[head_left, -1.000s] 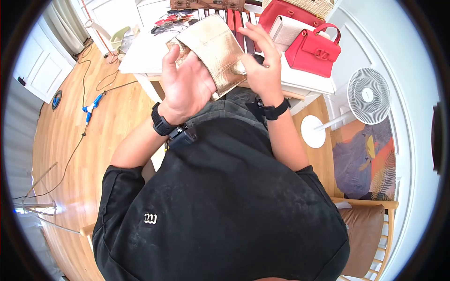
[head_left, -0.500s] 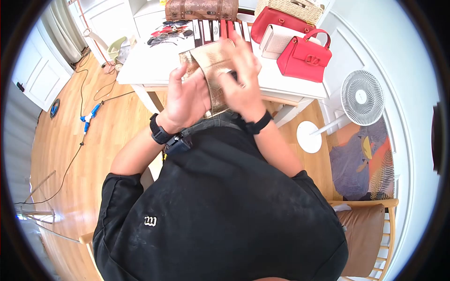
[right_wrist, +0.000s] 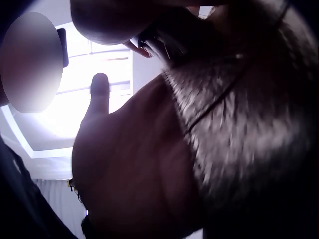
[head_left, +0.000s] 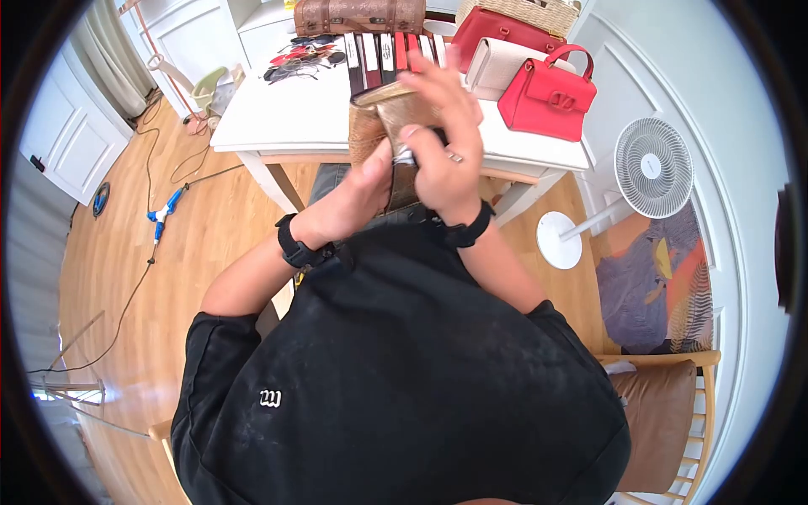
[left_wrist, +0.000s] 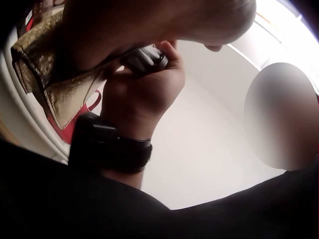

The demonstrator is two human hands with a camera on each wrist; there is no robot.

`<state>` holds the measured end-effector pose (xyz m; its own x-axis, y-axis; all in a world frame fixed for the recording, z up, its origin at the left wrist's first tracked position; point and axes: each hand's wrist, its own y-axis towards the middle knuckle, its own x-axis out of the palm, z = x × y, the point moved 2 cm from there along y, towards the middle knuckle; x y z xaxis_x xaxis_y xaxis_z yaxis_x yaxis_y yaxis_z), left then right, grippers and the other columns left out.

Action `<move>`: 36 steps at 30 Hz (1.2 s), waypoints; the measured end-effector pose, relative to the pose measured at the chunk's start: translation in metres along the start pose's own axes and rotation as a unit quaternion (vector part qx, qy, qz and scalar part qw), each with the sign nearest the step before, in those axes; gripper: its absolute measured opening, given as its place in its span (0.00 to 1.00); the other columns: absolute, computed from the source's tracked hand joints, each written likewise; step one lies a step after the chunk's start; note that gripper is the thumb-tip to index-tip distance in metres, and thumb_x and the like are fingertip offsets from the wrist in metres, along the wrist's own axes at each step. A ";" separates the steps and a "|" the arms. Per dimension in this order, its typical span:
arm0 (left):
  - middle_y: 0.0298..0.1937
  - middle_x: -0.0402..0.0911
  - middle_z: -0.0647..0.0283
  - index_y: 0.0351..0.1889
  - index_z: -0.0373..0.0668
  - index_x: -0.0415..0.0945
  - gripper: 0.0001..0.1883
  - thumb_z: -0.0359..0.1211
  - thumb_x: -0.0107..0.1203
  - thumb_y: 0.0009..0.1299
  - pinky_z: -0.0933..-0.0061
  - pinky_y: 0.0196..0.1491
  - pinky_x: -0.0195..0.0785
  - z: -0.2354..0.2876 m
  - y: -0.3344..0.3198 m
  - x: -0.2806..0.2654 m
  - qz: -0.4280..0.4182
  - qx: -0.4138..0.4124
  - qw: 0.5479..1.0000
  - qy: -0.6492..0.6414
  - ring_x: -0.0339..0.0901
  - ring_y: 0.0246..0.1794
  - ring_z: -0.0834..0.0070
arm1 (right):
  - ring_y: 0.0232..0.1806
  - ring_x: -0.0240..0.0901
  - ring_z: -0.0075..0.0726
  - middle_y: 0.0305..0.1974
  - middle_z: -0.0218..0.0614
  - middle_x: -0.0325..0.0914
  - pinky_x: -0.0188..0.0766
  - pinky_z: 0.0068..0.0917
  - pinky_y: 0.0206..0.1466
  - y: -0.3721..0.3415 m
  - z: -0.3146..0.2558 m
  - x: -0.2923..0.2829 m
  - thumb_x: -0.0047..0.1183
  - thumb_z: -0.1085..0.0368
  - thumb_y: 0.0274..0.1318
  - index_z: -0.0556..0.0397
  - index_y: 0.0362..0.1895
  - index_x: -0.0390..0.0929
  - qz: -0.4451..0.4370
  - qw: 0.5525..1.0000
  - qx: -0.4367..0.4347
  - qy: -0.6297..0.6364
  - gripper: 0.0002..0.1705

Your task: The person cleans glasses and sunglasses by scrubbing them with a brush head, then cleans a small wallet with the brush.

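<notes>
A gold textured pouch (head_left: 368, 135) is held upright in front of the body, above the table's front edge. My left hand (head_left: 358, 198) grips its lower left side; most of the fingers are hidden behind it. In the right wrist view the left hand (right_wrist: 134, 164) lies along the pouch (right_wrist: 249, 129), thumb raised. On the pouch's other side, my right hand (head_left: 450, 164) pinches a small dark glossy object (left_wrist: 144, 59), seen in the left wrist view; its kind is unclear. The outer fingers of the right hand are blurred.
Behind the pouch, a white table (head_left: 261, 118) carries glasses (head_left: 307, 57), a row of dark, white and red items (head_left: 386, 55), a brown case (head_left: 358, 17), a red handbag (head_left: 547, 97) and a pale bag (head_left: 492, 71). A white fan (head_left: 654, 167) stands at right.
The pouch has tipped more upright and its top edge now faces the head camera. My left hand has turned and moved inward. My right hand first swung left, then shifted slightly right.
</notes>
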<state>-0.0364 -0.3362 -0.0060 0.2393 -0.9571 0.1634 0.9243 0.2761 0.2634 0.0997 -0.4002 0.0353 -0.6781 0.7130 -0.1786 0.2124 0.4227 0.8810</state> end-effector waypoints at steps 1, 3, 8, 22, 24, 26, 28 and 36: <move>0.87 0.42 0.53 0.86 0.36 0.27 0.69 0.81 0.40 0.67 0.60 0.83 0.40 0.003 0.001 0.000 -0.053 0.045 0.994 0.081 0.44 0.86 0.66 | 0.84 0.53 0.50 0.70 0.39 0.76 0.33 0.40 0.78 0.004 0.005 -0.006 0.56 0.67 0.48 0.46 0.58 0.85 0.036 0.999 -0.011 -0.021 0.28; 0.87 0.39 0.53 0.85 0.34 0.26 0.70 0.82 0.40 0.66 0.61 0.83 0.38 0.012 -0.004 -0.009 -0.077 0.029 0.987 0.141 0.40 0.87 0.66 | 0.84 0.53 0.53 0.70 0.42 0.77 0.35 0.40 0.78 0.010 0.018 -0.016 0.56 0.67 0.48 0.48 0.56 0.86 0.073 0.993 -0.019 -0.093 0.26; 0.86 0.38 0.39 0.82 0.21 0.30 0.69 0.77 0.43 0.72 0.61 0.84 0.33 0.004 -0.003 -0.008 -0.107 0.086 0.967 0.216 0.35 0.88 0.55 | 0.84 0.52 0.59 0.69 0.42 0.77 0.37 0.43 0.78 0.010 0.017 -0.015 0.54 0.67 0.49 0.50 0.52 0.87 0.096 0.995 -0.025 0.031 0.24; 0.88 0.35 0.53 0.87 0.38 0.30 0.69 0.81 0.44 0.66 0.57 0.84 0.37 0.004 -0.004 0.002 -0.119 -0.042 0.992 -0.012 0.38 0.88 0.63 | 0.71 0.73 0.50 0.53 0.42 0.87 0.61 0.46 0.74 0.009 -0.008 -0.012 0.48 0.75 0.51 0.56 0.39 0.87 -0.008 0.998 -0.065 -0.025 0.15; 0.87 0.39 0.48 0.84 0.29 0.31 0.60 0.71 0.40 0.78 0.60 0.85 0.33 -0.005 -0.009 -0.007 -0.168 -0.007 0.986 0.018 0.36 0.88 0.63 | 0.68 0.75 0.50 0.51 0.41 0.88 0.62 0.43 0.72 0.008 -0.016 -0.007 0.48 0.75 0.51 0.55 0.38 0.87 -0.067 0.992 -0.109 0.002 0.15; 0.87 0.40 0.48 0.84 0.28 0.33 0.58 0.71 0.36 0.79 0.60 0.85 0.31 -0.004 -0.011 -0.010 -0.163 -0.006 0.985 0.058 0.34 0.88 0.62 | 0.65 0.78 0.49 0.49 0.40 0.89 0.63 0.41 0.70 0.008 -0.015 -0.007 0.48 0.74 0.51 0.54 0.37 0.87 -0.126 0.979 -0.161 0.026 0.14; 0.87 0.41 0.47 0.84 0.26 0.36 0.58 0.72 0.33 0.79 0.61 0.85 0.30 -0.009 -0.006 -0.013 -0.096 0.085 0.984 0.127 0.34 0.88 0.61 | 0.61 0.79 0.46 0.47 0.34 0.89 0.65 0.40 0.66 0.017 0.001 -0.021 0.52 0.73 0.53 0.50 0.35 0.87 -0.042 0.989 -0.143 -0.010 0.11; 0.87 0.40 0.46 0.84 0.26 0.36 0.59 0.73 0.31 0.79 0.61 0.85 0.29 -0.012 -0.013 -0.021 -0.117 0.046 0.972 0.197 0.33 0.89 0.59 | 0.61 0.80 0.48 0.47 0.41 0.90 0.64 0.43 0.71 0.008 -0.011 -0.010 0.49 0.72 0.51 0.58 0.42 0.86 -0.074 0.987 -0.131 0.052 0.17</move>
<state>-0.0498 -0.3206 -0.0241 0.1368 -0.9493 -0.2832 0.9408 0.0350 0.3372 0.1006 -0.4094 0.0490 -0.7592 0.5872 -0.2807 -0.0746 0.3499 0.9338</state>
